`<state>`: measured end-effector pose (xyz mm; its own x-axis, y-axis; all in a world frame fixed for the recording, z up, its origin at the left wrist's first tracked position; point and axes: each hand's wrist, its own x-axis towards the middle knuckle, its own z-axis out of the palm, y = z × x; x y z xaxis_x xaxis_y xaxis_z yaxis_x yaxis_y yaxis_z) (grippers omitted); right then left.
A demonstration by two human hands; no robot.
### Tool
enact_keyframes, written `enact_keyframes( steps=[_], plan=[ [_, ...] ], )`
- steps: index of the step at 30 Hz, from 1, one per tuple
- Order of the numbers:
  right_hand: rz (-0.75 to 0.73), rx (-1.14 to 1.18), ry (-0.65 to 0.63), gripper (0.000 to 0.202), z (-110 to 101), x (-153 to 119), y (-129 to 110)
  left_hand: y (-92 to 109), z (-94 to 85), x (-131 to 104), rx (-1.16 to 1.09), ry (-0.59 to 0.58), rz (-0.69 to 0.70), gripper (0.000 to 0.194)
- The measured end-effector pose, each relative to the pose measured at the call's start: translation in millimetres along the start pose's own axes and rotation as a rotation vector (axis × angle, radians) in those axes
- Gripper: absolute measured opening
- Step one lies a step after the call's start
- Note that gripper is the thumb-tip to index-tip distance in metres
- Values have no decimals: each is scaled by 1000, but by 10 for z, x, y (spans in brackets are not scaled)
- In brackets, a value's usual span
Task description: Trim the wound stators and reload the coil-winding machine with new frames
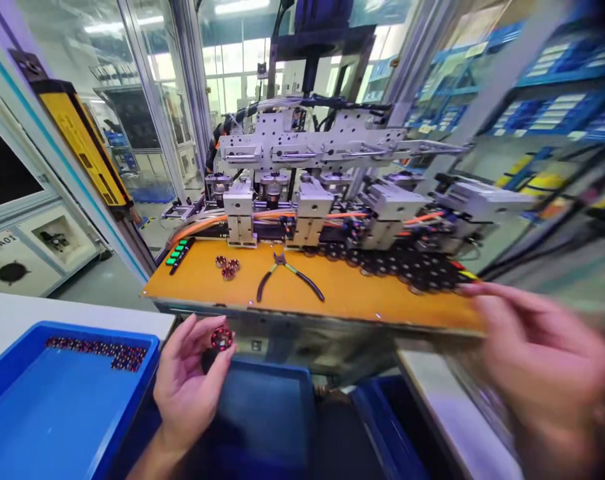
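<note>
My left hand point(190, 377) is raised in front of the orange bench top, closed on a small round stator point(222, 338) with reddish windings, gripped between thumb and fingers. At the bench's right end is my right hand point(537, 353), smeared by motion. Its thumb and forefinger come together beside a cluster of black round parts point(422, 270); whatever they pinch is too blurred to make out. Close to those fingertips lies something with red and yellow ends point(465, 271). Several similar stators point(227, 268) rest on the bench, left of a pair of cutting pliers point(286, 270) with black-and-yellow handles.
A machine fixture with metal blocks point(312, 210) runs along the back of the orange bench point(342, 293). A blue tray point(150, 360) at left holds rows of small wound parts. Green-topped pieces point(178, 253) lie at the bench's left end. Another blue tray point(302, 380) sits below.
</note>
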<state>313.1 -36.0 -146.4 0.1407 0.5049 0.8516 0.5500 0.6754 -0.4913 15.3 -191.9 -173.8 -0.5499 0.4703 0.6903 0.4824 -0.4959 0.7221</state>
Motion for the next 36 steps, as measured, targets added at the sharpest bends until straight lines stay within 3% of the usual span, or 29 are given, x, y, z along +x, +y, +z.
enact_keyframes(
  steps=[1,2,4,6,9,14,18,22,27,29,33,36],
  plan=[
    [-95,84,-168,15,-30,-75,-246,100,-26,-152,-7,-45,-7,72],
    [-286,172,-367,24,-61,-157,-512,200,-56,-296,-14,-86,-10,72],
    [-606,265,-607,28,-136,-331,-1024,393,-129,-554,-36,-166,-1,72],
    [-717,289,-744,22,-238,-508,-1397,572,-221,-768,-54,-238,15,72],
    [-686,293,-880,23,-425,-747,-1616,796,-362,-1008,-67,-296,7,70],
    [-420,546,-1148,22,-679,-983,-1650,1025,-483,-1208,-128,-243,-103,68],
    [-196,781,-1215,20,-802,-1104,-1708,1073,-512,-1213,-170,-201,-179,67],
    [-30,865,-1297,13,-794,-1143,-1613,1037,-490,-1151,-206,-246,-178,69],
    [610,918,-1133,25,-580,-1051,-1404,908,-323,-1093,-222,-413,-94,71],
    [782,982,-1092,26,-480,-1030,-1355,837,-230,-1081,-227,-479,-96,71],
    [918,1066,-1069,31,-341,-1109,-1306,706,-46,-1056,-255,-483,-159,74],
    [964,1142,-946,32,-298,-1290,-1291,640,44,-1020,-289,-405,-257,73]
  ],
)
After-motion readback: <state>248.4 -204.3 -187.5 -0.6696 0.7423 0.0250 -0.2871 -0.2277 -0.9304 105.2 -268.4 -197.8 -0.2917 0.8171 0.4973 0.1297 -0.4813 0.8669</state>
